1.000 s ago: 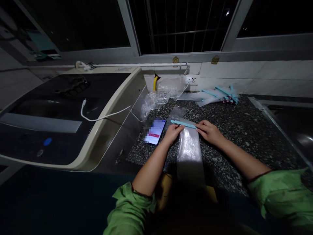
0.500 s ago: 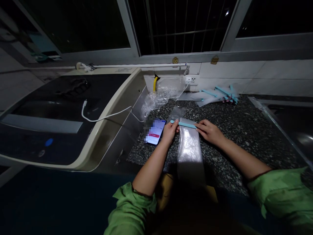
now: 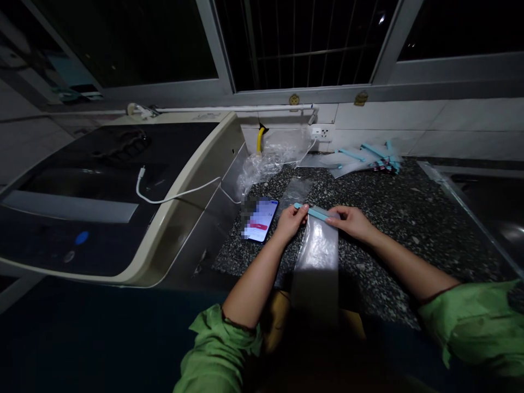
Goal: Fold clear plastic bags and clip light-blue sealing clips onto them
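A clear plastic bag lies on the speckled dark counter, running toward me. Across its far end sits a light blue strip. My left hand pinches the strip's left end, fingers closed on it. At the strip's right end, my right hand has its fingers closed on the strip and the bag's top edge. Both forearms come out of green sleeves.
A lit phone lies just left of my left hand. A white cable runs over the appliance lid on the left. Crumpled plastic and several blue-stripped bags lie at the back wall. A metal sink is right.
Both hands and the blue strip have shifted a little toward me and to the right. The bag's far end has lifted and tilted slightly.
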A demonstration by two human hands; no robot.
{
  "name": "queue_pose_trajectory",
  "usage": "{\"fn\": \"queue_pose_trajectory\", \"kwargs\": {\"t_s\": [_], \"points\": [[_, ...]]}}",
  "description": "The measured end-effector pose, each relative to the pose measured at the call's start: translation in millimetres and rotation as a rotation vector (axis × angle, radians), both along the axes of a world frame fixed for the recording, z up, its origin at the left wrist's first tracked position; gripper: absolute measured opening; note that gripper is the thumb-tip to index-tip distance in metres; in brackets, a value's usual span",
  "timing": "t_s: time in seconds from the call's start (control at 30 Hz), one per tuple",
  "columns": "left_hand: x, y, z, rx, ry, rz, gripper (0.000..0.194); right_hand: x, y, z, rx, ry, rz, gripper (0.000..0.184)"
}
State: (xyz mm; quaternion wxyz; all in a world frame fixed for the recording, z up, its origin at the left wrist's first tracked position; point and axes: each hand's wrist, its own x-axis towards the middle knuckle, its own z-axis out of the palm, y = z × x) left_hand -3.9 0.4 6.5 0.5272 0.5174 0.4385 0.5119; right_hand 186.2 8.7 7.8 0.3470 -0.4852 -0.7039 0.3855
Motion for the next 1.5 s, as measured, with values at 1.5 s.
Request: {"fn": "queue_pose_trajectory", "kwargs": {"t_s": [1.5], "points": [[3,-4,-5.4,-0.187,0.188,-0.295,0.048,10,2,24.1,0.238,-0.034,-0.097,0.043]]}}
